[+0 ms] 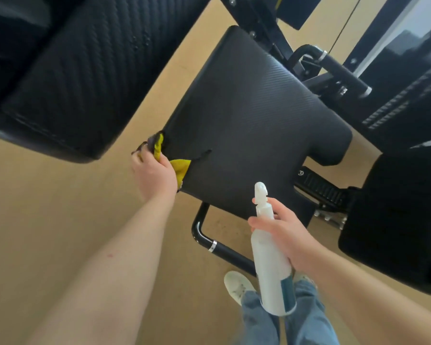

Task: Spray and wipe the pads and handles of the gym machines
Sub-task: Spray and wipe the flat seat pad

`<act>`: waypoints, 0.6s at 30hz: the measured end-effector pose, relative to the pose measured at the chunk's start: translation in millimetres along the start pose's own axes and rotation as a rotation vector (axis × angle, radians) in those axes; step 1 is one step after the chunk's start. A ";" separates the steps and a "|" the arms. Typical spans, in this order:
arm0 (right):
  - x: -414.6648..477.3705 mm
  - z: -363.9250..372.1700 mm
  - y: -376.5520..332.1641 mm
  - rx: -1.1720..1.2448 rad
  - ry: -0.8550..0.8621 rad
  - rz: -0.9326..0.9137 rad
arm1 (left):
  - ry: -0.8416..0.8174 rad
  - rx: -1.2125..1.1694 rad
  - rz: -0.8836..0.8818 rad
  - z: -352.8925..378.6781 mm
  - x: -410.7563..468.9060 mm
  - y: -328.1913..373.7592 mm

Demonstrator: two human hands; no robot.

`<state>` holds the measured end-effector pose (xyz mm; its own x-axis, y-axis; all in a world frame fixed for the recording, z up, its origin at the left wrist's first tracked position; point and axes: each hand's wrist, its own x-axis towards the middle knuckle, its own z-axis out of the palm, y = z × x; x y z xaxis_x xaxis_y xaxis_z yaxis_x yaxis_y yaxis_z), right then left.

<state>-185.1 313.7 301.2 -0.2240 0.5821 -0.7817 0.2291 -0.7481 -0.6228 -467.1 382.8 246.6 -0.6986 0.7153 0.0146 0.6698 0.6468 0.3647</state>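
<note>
A black textured seat pad (254, 115) fills the middle of the head view. My left hand (154, 173) grips a yellow and dark cloth (178, 165) against the pad's near left edge. My right hand (286, 232) holds a white spray bottle (269, 255) upright near the pad's front edge, its nozzle toward the pad. A larger black pad (85, 70) lies at the upper left, with a few droplets on it. A black handle (343, 73) with chrome rings sits at the upper right.
A black tube (209, 241) with a chrome ring curves under the seat near my feet. Another black pad (396, 215) stands at the right. The machine frame and a weight stack (396, 105) rise at the upper right. The floor is tan.
</note>
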 end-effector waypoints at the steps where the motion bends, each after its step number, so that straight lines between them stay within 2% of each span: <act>1: -2.8 -2.1 1.0 0.010 -0.001 0.006 | -0.008 0.048 0.038 2.3 -10.3 -10.0; 5: -13.4 -6.4 4.1 0.001 0.007 0.008 | -0.092 0.202 0.150 13.6 -68.4 -31.1; 8: -15.1 -7.6 3.8 0.003 0.002 0.014 | -0.140 0.164 0.197 24.5 -90.2 -30.6; 10: -12.7 -10.2 3.7 0.004 0.008 0.005 | -0.129 0.142 0.215 24.0 -76.8 -29.0; 13: -8.9 -14.1 2.6 0.029 0.003 -0.012 | -0.045 0.250 0.388 14.3 -36.4 -22.0; 18: -0.2 -15.3 5.9 -0.004 0.046 -0.041 | -0.110 0.456 0.608 24.5 -16.5 14.2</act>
<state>-169.2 314.1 297.2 -0.1899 0.6261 -0.7562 0.2243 -0.7222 -0.6543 -439.9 386.7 228.8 -0.1612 0.9868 -0.0119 0.9823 0.1593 -0.0984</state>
